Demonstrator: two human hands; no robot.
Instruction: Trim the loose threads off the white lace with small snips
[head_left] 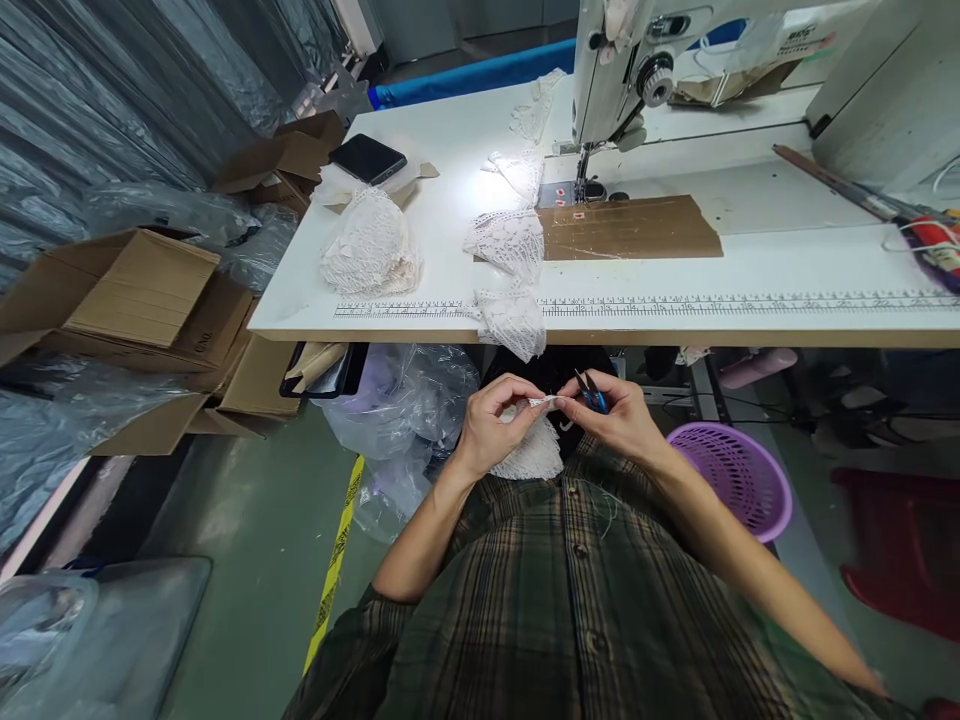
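On my feed, left hand and right hand both pinch white lace, below the surface's front edge; right also holds blue snips.

Centre of frame: left hand and right hand pinch a piece of white lace fabric, right hand also holding small blue-handled thread snips, blades up. Upper right: white metal sewing machine on white rectangular table. Upper left of centre: rounded white lace pile near flat black phone. Right: round purple plastic basket.
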